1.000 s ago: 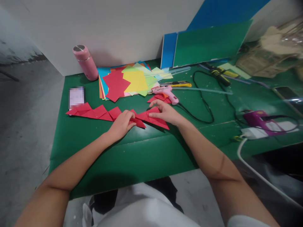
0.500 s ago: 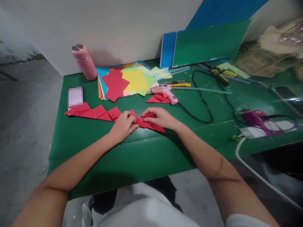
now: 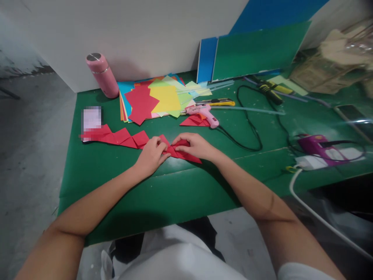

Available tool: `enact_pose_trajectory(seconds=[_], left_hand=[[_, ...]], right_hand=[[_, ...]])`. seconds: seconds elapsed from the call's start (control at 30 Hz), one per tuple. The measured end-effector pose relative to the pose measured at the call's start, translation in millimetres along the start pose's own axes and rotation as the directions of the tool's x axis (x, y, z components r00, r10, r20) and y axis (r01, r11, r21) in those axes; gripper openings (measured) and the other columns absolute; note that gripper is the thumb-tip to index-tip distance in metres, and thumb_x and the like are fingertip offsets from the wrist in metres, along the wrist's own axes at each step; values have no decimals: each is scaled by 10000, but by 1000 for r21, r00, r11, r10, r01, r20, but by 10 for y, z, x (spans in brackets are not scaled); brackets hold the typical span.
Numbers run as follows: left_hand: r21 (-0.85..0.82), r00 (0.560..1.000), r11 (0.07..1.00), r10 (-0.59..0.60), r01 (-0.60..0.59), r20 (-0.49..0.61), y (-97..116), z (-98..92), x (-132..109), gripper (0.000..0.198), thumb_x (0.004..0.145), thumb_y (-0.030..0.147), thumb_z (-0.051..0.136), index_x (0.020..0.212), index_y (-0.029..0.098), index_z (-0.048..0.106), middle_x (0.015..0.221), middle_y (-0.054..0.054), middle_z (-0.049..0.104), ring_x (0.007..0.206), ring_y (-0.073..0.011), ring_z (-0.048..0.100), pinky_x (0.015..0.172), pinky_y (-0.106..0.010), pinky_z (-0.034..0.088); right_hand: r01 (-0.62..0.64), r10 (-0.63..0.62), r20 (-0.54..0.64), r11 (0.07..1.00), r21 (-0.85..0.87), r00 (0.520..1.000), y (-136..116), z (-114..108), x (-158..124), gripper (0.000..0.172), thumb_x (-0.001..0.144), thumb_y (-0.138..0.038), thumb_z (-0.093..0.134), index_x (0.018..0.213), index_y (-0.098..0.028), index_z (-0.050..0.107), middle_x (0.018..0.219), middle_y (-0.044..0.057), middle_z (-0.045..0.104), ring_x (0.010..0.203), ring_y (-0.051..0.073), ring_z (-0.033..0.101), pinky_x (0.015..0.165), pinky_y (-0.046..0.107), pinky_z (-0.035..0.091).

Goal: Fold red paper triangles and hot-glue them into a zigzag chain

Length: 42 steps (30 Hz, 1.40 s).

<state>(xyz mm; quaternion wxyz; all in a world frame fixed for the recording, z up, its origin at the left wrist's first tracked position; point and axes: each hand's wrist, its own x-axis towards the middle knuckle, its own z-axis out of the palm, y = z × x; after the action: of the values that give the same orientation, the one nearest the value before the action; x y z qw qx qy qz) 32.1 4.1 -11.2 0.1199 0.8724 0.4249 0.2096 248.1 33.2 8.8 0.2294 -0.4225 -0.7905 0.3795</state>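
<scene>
A long strip of folded red paper triangles (image 3: pixel 124 138) lies across the green table (image 3: pixel 186 194), its left end over the edge of a blurred pale rectangular object (image 3: pixel 91 116). My left hand (image 3: pixel 152 154) pinches the strip right of its middle, with thumb and fingers close together. Just to the right, my right hand (image 3: pixel 196 146) has its curled fingers and thumb on the last red triangle of the strip. The paper between the fingertips is partly hidden. Beyond my right hand, a pink hot glue gun (image 3: pixel 206 113) rests against another folded red paper piece (image 3: pixel 193 121).
At the back stand a pink flask (image 3: pixel 103 76) and sheets of coloured paper (image 3: pixel 166 99). A yellow utility knife (image 3: pixel 218 103) lies by the glue gun, whose black cord (image 3: pixel 256 134) loops rightward. A purple power strip (image 3: pixel 316 146), pliers (image 3: pixel 271 93) and a phone (image 3: pixel 354 120) lie at right.
My right hand and the strip's right end have shifted very slightly left, closer to my left hand. My left hand keeps its pinch in nearly the same place.
</scene>
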Motion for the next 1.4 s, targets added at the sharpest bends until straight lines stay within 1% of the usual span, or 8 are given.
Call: enact_pose_trajectory(seconds=[0.27,0.37,0.5,0.67,0.9,1.17,1.4], left_hand=[[19,1000,1000,11,-12,10,0,-9,7,140,902,284,580,901,144,569,957,-77,488,890,-207,499,775,-340,469],[46,1000,999,18,-19,25,12,-16,14,139,907,280,573,957,152,595,969,-81,499,911,-217,506,782,-345,470],[50,998,998,42,-44,36,30,-28,24,164,915,264,561,1028,163,622,1039,-100,513,946,-227,516,814,-354,466],[44,998,999,30,-33,52,34,-32,22,184,924,279,547,1051,160,610,1053,-105,533,929,-231,530,821,-370,471],[43,998,999,21,-24,56,40,-40,29,160,926,288,553,1005,151,582,1078,-103,563,923,-227,549,821,-366,477],[83,995,996,24,-31,93,35,-25,27,196,937,294,534,1047,145,598,1107,-114,564,945,-240,547,835,-376,469],[65,995,998,16,-22,95,34,-36,22,202,949,304,507,1044,155,605,1106,-114,559,938,-232,541,835,-378,463]], right_hand=[[16,-16,2,1000,-8,1000,16,13,7,139,782,-263,637,889,-194,692,926,42,725,875,188,651,819,320,466],[6,-6,7,1000,-9,1000,14,12,5,137,779,-254,636,892,-202,692,928,36,726,876,189,652,818,321,466],[11,-10,17,999,-33,1000,-6,1,6,128,782,-226,629,891,-201,691,928,35,724,869,180,648,810,312,464],[17,-16,19,999,-31,1000,-3,6,14,118,789,-226,633,892,-203,685,921,30,719,869,175,646,818,309,464],[84,-85,-12,995,-45,996,33,41,21,125,783,-245,654,901,-214,682,938,42,699,908,196,632,835,338,473],[8,-6,35,998,-62,999,-25,-30,9,128,771,-229,661,889,-203,704,903,33,721,850,179,646,795,308,469],[-15,17,65,999,-44,998,-39,-36,20,129,773,-223,653,886,-210,713,895,28,726,839,174,654,795,307,477]])
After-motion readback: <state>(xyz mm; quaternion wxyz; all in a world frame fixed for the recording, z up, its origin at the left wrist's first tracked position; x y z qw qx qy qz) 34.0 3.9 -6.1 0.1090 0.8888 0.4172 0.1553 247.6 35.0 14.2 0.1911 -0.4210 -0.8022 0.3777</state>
